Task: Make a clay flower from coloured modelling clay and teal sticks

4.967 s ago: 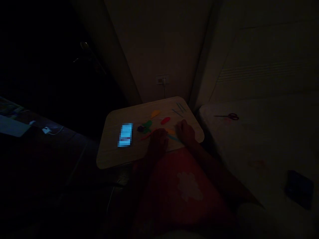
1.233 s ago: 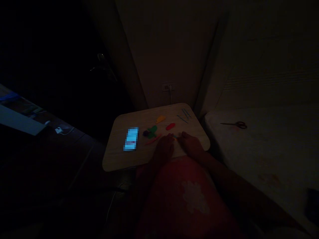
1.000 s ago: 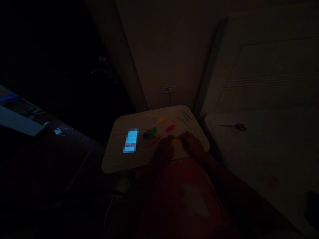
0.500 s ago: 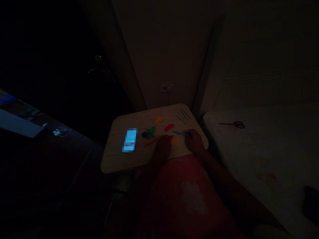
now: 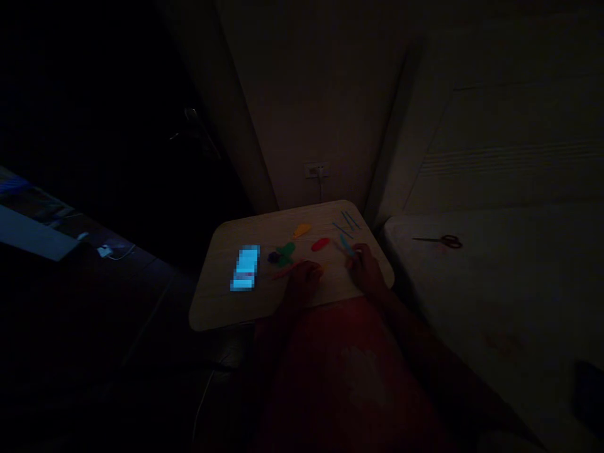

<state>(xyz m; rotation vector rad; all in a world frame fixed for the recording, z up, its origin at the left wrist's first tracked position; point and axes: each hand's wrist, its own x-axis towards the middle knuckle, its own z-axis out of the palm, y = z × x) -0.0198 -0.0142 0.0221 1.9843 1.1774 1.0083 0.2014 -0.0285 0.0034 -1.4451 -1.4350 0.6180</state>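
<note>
In the dim head view, my right hand (image 5: 365, 272) is closed on a light-blue flat stick (image 5: 346, 245), which points up and away over the small table (image 5: 214, 302). My left hand (image 5: 302, 283) lies to its left, fingers curled at a small yellow-orange piece (image 5: 320, 269) that they partly cover. A salmon-pink strip (image 5: 283, 272) runs out to the left of this hand. Beyond the hands are a red oval piece (image 5: 321, 244), a yellow piece (image 5: 302, 230) and a green piece (image 5: 285, 253) touching a dark purple lump (image 5: 273, 257). These look soft, like modelling clay; the darkness hides detail.
A lit phone with a blurred screen (image 5: 245, 268) lies on the table's left half. Several thin blue-green sticks (image 5: 346, 223) are at its far right corner. Scissors (image 5: 443, 240) rest on the pale surface to the right. A wall socket (image 5: 316, 170) holds a plug with a cable.
My right hand has lifted and turned the blue stick from lying level to pointing away. My left hand has drawn slightly left, its fingers now curled around the yellow-orange piece, which lay uncovered half a second ago.
</note>
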